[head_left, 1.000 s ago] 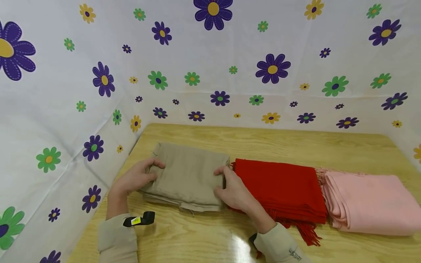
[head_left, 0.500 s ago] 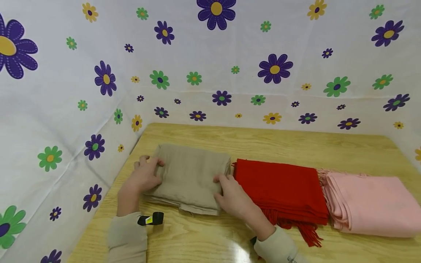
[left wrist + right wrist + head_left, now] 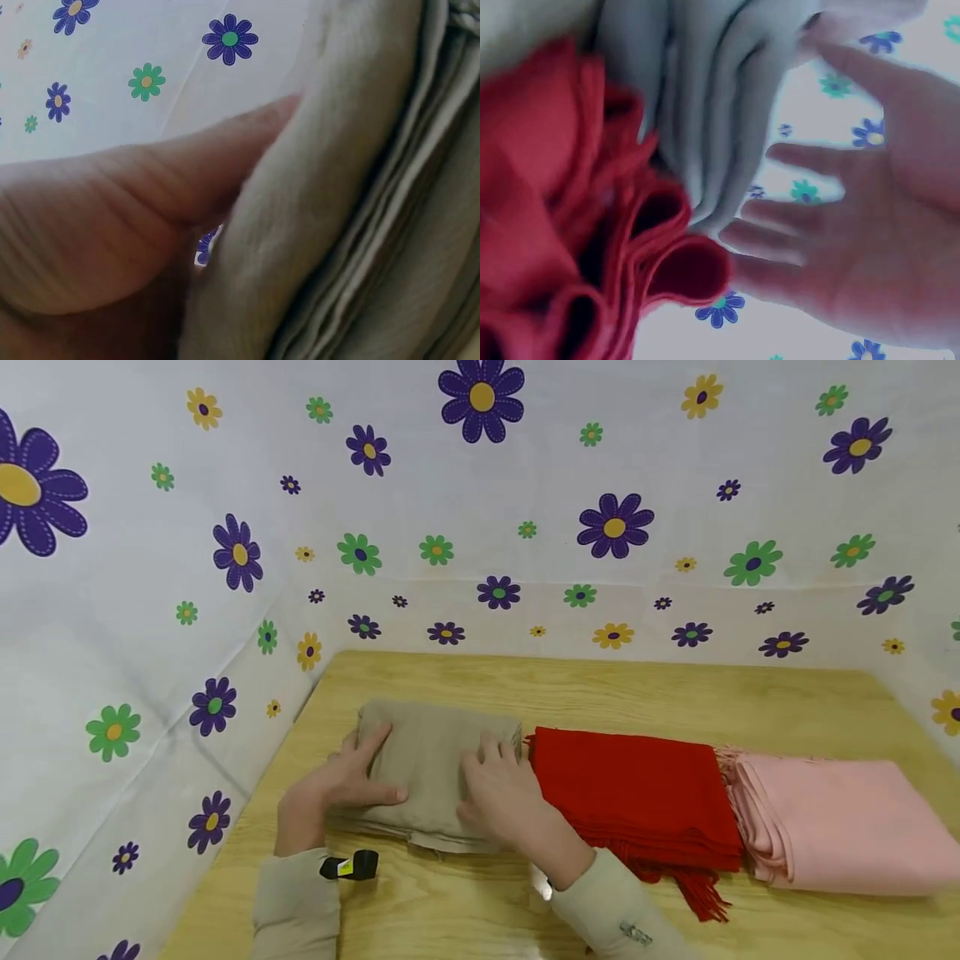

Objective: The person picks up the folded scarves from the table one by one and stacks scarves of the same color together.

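Observation:
A folded beige scarf (image 3: 427, 777) lies on the left part of the table, its stacked layers showing in the left wrist view. My left hand (image 3: 337, 781) is at its left side, thumb and index finger spread straight over the top. That thumb (image 3: 217, 154) touches the cloth; the other fingers are partly hidden. My right hand (image 3: 506, 797) rests on the scarf's right part. In the right wrist view its fingers (image 3: 787, 274) are extended and the palm faces the folds.
Just right of the beige scarf lies a folded red scarf (image 3: 633, 793) with fringe at its front. Beyond it is a folded pink scarf (image 3: 847, 822), also fringed. Flower-printed white sheeting (image 3: 450, 468) encloses the wooden table (image 3: 600, 685) at the back and sides.
The left hand has shifted right, and its thumb and index finger now lie farther over the scarf. My right hand has moved left from the scarf's right edge onto its top.

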Motion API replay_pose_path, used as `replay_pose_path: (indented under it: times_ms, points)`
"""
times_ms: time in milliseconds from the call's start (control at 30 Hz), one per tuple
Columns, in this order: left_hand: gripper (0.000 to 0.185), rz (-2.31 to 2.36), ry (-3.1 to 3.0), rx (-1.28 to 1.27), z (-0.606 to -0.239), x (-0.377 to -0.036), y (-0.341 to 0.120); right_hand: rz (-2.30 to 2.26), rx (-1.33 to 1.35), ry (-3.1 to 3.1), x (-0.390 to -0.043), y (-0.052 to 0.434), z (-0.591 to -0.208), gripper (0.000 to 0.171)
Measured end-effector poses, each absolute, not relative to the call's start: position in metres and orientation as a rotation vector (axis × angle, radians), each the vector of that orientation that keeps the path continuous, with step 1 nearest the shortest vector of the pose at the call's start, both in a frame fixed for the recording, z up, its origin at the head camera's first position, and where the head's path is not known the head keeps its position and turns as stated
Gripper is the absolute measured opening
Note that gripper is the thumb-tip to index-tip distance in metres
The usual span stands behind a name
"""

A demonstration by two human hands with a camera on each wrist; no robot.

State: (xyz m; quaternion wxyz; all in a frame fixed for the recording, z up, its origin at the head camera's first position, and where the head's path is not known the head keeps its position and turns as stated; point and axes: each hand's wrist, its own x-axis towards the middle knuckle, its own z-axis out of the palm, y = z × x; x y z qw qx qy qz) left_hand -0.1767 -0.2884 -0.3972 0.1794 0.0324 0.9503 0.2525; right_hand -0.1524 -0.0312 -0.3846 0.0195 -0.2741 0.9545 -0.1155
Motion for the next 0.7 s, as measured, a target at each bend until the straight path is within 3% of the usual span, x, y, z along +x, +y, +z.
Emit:
replay_pose_path:
  times_ms: [100,200,433,700]
  points:
    - [0.12,0.707,2.667,0.099,-0.404,-0.175,-0.291,-0.152,-0.769,2.806,-0.16,-0.04,-0.39,0.096]
    - [0.126,0.71,2.668,0.113,-0.409,-0.175,-0.294,-0.008,-0.717,2.713,-0.164,-0.044,-0.401,0.118]
    - [0.131,0.717,2.671,0.124,-0.413,-0.178,-0.294,0.07,-0.716,2.783,-0.163,-0.044,-0.414,0.125]
    - [0.127,0.629,2.675,0.021,-0.392,-0.167,-0.281,0.035,-0.718,2.823,-0.166,-0.044,-0.415,0.123]
